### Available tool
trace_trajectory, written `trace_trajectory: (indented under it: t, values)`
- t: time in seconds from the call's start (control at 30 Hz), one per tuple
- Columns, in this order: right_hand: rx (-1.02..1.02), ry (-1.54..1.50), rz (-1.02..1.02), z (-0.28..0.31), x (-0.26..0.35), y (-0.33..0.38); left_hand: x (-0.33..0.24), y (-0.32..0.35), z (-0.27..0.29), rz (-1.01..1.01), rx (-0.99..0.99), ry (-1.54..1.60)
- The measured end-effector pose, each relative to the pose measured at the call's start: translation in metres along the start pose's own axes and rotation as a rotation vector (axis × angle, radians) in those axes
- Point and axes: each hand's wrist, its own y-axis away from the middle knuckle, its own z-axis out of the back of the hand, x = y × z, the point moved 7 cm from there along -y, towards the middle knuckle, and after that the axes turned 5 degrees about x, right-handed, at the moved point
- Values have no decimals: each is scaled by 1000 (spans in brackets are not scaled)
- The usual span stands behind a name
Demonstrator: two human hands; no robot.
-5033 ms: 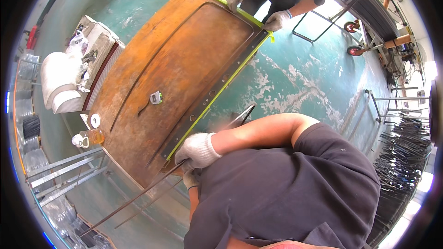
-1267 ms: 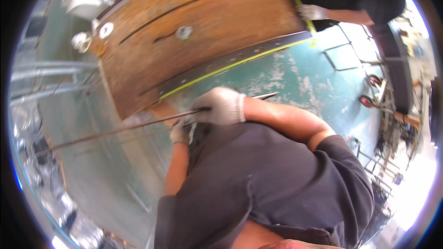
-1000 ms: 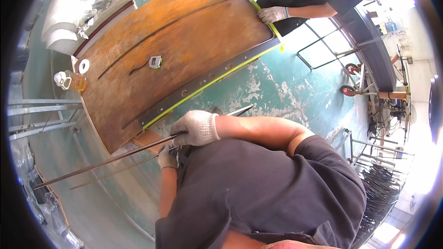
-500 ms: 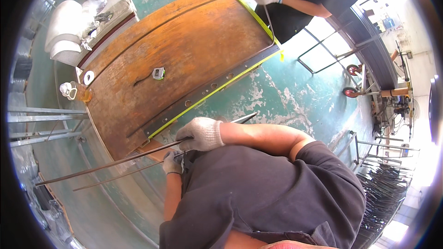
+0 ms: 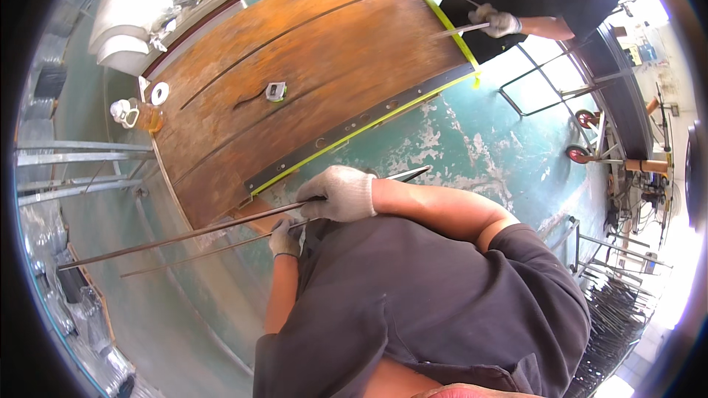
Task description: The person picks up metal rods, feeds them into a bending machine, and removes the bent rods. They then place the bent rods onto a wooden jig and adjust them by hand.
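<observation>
Gloved in pale knit, my right hand (image 5: 339, 193) is closed around long thin dark metal strips (image 5: 173, 235) in front of my chest. My left hand (image 5: 286, 238), also gloved, grips the lower strip close below it. Both strips stick out to the left past the table's near corner; pointed ends show right of my right hand. The brown worn tabletop (image 5: 295, 51) lies beyond my hands. Along its near edge runs a dark bar with holes (image 5: 361, 119), edged in yellow-green. Across the table, a co-worker's gloved hands (image 5: 498, 22) hold thin metal strips.
On the table are a tape measure (image 5: 276, 92), a white tape roll (image 5: 159, 92) and a bottle of amber liquid (image 5: 147, 116). White rolls (image 5: 122, 11) stand at the far left, metal rails (image 5: 81, 155) at the left. A wheeled cart (image 5: 579, 153) stands to the right.
The co-worker's hands have moved apart, and the strips they hold have shifted across the far table end. My hands keep their hold; the whole view has shifted slightly.
</observation>
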Motion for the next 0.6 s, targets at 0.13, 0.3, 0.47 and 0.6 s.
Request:
trace_trajectory:
  t: [0.13,0.3,0.47,0.6]
  values:
    - [24,32,-6,-4,-2,-4,0,5,7,-11,-54,-5]
    - [31,35,-22,-4,-7,-6,-9,20,-12,-45,-91,64]
    - [41,11,-24,-6,-6,-6,-2,21,-5,-35,-130,133]
    - [59,13,-27,-7,-8,-8,3,17,0,-25,-149,144]
